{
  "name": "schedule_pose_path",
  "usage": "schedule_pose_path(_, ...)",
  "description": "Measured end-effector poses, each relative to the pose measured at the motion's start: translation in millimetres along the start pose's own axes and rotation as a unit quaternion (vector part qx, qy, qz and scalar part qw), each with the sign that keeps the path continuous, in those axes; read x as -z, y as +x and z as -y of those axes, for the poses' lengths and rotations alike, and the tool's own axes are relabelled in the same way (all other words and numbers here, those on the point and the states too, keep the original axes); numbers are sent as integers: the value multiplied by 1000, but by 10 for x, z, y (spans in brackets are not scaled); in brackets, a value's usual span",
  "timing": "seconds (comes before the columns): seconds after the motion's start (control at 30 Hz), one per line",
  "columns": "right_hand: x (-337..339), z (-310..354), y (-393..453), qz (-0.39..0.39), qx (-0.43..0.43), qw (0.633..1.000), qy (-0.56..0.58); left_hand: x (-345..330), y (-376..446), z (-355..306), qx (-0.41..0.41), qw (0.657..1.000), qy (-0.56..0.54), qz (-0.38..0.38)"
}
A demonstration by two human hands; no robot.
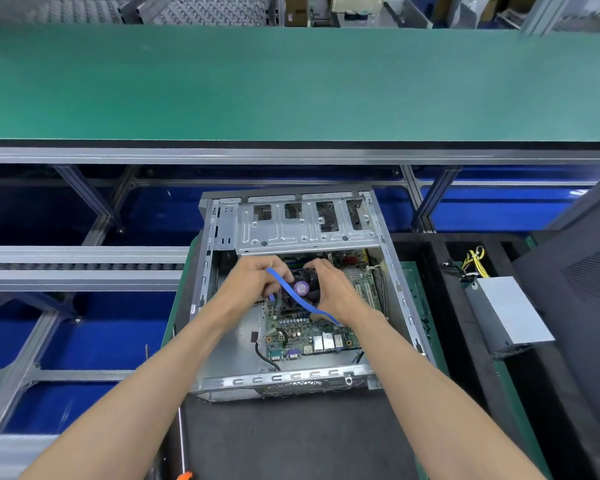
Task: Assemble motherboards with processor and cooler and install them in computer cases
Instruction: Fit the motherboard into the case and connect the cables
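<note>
An open grey computer case (400, 289) lies on its side on the dark bench. Inside it sits a green motherboard (302, 332) with a black cooler fan (307, 289) that has a purple centre label. My left hand (253, 285) and my right hand (338, 291) are both inside the case, on either side of the fan. A flat blue cable (300, 299) runs from my left fingers, across the fan, to under my right wrist. My left fingers pinch the cable's upper end. My right fingers curl against the fan's edge, and their tips are hidden.
A grey power supply (508, 311) with yellow and black wires (473, 261) lies to the right of the case. A screwdriver with an orange handle (182, 441) lies near the bottom left. A green conveyor belt (291, 84) runs across the back. A dark case panel (582, 289) stands at far right.
</note>
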State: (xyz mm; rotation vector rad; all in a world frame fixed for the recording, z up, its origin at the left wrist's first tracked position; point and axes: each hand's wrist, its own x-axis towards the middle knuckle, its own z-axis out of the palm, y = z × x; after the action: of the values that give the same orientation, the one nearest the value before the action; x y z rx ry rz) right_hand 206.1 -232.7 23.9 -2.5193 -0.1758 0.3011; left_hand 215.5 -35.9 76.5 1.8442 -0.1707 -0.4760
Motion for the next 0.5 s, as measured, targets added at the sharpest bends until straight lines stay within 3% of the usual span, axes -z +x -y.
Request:
schedule_pose_path(0.17, 9, -8, -25, 18, -24, 999, 30, 153, 72, -168, 11, 990, -120, -70)
schedule_pose_path(0.3, 7, -6, -38, 22, -33, 999, 36, -23, 156, -497, 38, 996, -76, -35)
schedule_pose_path(0.5, -35, -36, -36, 28, -40, 999, -17, -801, 369, -917, 34, 999, -28, 10)
